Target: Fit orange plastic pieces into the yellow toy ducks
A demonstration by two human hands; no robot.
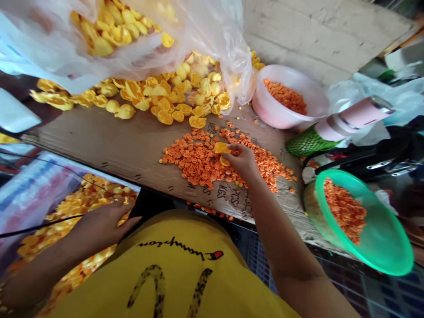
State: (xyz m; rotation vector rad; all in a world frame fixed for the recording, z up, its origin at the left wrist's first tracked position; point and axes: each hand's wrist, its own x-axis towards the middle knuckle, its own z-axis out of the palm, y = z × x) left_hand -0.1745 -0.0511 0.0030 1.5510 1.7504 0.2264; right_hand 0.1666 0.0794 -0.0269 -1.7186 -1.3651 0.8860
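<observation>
My right hand (pixel 243 161) is closed, thumb and fingers pinching a yellow cup-shaped piece (pixel 221 148) over a spread of small orange pieces (pixel 195 154). A second yellow piece shows just beneath its fingers; whether it is held too, I cannot tell. Down at the left, my left hand (pixel 107 218) is open, thumb apart from the fingers. It hovers over or rests on many yellow cup-shaped pieces (pixel 79 198) in a bag beside my lap. More yellow cups (pixel 159 95) lie heaped at the back of the cardboard-covered table (pixel 99 137).
A clear plastic bag (pixel 205 31) with yellow cups slumps across the back. On the right stand a pale pink bowl (pixel 281 112) and a tilted green bowl (pixel 384 247), both holding orange pieces. Between them lies a pink bottle (pixel 357 117) in a green net sleeve.
</observation>
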